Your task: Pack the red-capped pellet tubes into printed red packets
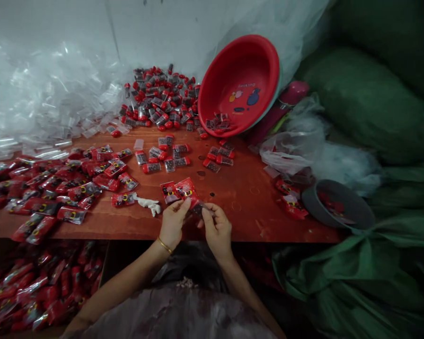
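Note:
At the table's front edge, my left hand (174, 221) pinches a red printed card (186, 188) by its lower part. My right hand (217, 228) has its thumb and fingers closed on a small clear container with dark contents (198, 208), just below the card; whether the two are joined I cannot tell. Another red card (169, 192) lies on the table close behind my left hand. Beyond my hands are several loose red-capped containers (158, 153) in small groups. A crumpled white piece (148, 204) rests to the left, touching a red packet (123, 199).
Filled red packets (70, 188) are heaped at left, with more in a box (38, 287) below. Clear plastic sleeves (49, 94) and red-capped containers (162, 99) pile at the back. A red basin (240, 84) leans there. A grey bowl (311, 197) stands at right beside green sacks (356, 263).

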The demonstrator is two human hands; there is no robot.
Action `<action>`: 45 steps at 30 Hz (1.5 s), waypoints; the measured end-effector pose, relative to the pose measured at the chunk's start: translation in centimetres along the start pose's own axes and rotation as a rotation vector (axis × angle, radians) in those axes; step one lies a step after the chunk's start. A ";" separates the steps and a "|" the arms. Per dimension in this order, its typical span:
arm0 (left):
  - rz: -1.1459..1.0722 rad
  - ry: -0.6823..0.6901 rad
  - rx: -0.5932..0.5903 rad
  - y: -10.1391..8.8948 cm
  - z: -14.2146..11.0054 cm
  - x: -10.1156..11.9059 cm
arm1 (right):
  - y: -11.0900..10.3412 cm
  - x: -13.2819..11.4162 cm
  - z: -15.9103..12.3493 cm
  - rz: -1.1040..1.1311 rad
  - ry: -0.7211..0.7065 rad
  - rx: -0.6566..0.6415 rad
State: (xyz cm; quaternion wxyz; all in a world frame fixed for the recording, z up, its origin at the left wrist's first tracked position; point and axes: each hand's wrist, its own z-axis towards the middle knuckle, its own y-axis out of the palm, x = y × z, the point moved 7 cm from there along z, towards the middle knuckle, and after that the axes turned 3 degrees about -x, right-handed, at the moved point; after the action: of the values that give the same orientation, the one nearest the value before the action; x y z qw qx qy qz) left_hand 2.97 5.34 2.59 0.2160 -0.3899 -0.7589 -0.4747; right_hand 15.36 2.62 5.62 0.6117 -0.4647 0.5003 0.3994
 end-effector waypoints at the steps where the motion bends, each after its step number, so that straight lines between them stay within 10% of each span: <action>1: -0.003 -0.011 0.012 -0.1 0.0 -0.1 | 0.0 0.1 0.0 0.009 -0.002 0.006; 32: 0.300 0.148 -0.225 1.1 -0.5 -0.5 | 0.1 2.2 -0.5 0.091 0.071 0.115; 45: 0.104 0.016 -0.149 0.7 0.3 0.7 | 1.6 1.7 -0.2 0.221 0.039 -0.255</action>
State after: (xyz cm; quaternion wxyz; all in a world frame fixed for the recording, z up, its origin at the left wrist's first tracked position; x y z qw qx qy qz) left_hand 3.08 6.08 3.34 0.2165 -0.4399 -0.6986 -0.5212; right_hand 14.10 2.88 3.67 0.4903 -0.4883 0.5057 0.5153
